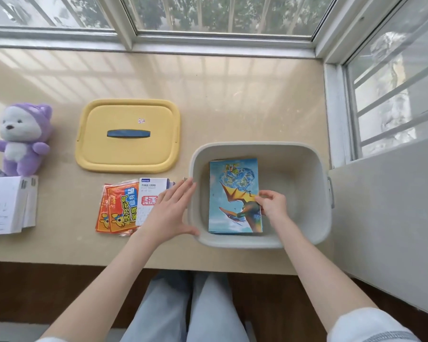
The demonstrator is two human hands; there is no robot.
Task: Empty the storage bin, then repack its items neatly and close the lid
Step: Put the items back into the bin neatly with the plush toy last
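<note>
1. The right hand (272, 203) reaches down inside the pale storage bin (307, 233), fingers pinching the right edge of a stack of dinosaur picture booklets (234, 196) lying flat on the bin's floor, towards its left side.
2. The left hand (173, 208) is spread flat, pressed against the bin's left outer wall.
3. Beside it lie red packets (116, 208) and a white card box (148, 193).
4. Farther back, the yellow lid (127, 154) rests on the sill (232, 95); a purple plush toy (22, 139) sits far left.
</note>
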